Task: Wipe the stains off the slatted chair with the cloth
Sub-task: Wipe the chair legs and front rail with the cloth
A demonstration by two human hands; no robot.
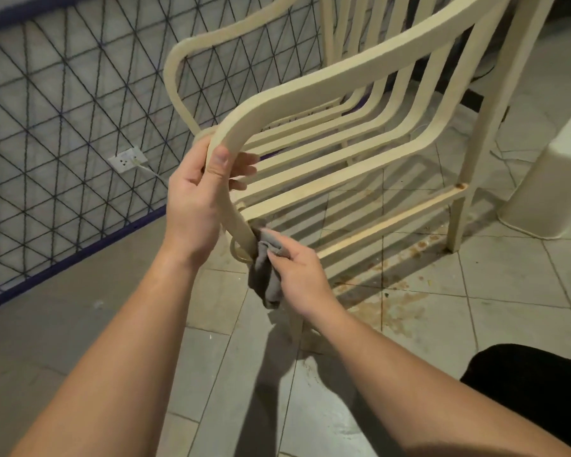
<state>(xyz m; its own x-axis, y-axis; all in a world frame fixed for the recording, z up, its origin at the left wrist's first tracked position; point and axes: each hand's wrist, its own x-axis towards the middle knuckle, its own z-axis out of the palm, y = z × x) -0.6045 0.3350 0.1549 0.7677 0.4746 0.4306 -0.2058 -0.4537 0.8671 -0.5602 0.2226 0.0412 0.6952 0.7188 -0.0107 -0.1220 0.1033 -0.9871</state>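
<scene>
The chair fills the view from 12 to 3 o'clock, a cream slatted armchair standing on the tiled floor, its near armrest curving down toward centre. It looks stiff and fairly light, smooth-painted, so probably a little slick under a damp wipe; the curved armrest is the natural place to steady it. At 9 o'clock a wire mesh fence runs along the wall, close behind the far arm, which leaves little room on that side. At 3 o'clock a white tub stands just beside the chair's back leg. The floor under the seat, toward 4 o'clock, carries brown stains and slat shadows; open tile lies toward 6 o'clock, the freest way to shift.

The left hand grips the bend of the near armrest, thumb over the front face and fingers wrapped behind. Below it, at centre, the right hand pinches the cloth, a soft grey rag, limp and bunched, pressed against the front leg just under the seat rail, its tail hanging loose. The cloth will fold round narrow edges easily, but the gaps between slats are tight, so a fingertip wrapped in cloth would likely suit them.
</scene>
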